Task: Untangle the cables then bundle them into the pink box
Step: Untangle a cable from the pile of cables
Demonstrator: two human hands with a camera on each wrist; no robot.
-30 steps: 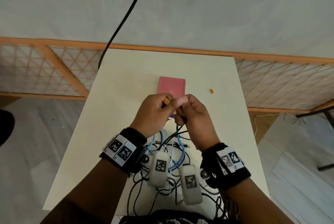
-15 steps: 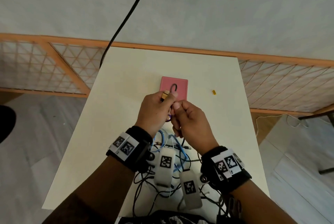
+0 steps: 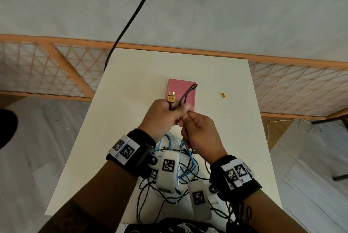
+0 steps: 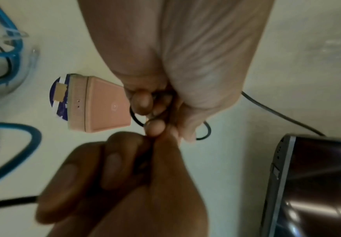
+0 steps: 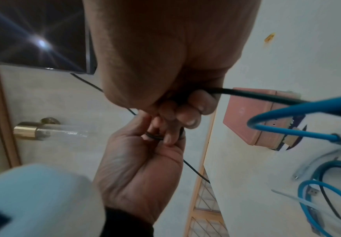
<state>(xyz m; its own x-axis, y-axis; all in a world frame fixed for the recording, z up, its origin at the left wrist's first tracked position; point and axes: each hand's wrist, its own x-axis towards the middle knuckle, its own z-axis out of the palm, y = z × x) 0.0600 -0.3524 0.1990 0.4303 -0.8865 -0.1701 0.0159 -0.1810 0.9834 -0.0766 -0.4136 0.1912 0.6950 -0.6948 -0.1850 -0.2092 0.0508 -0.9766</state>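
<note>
The pink box lies shut on the white table, just beyond my hands. My left hand grips a black cable folded into a loop that reaches over the box. The cable's gold plug sticks out above the fist. My right hand touches the left and pinches the same black cable just behind it. A tangle of blue cable, black wires and thin white wire lies under my wrists. The wrist views show the pink box close to the curled fingers.
A small yellow piece lies on the table right of the box. A thick black cord hangs down at the back left. A wooden lattice fence runs behind the table. A dark screen shows in the left wrist view.
The black loop has grown longer past my left fist and now reaches over the pink box. The gold plug now stands clear above my left hand. Both hands stay together.
</note>
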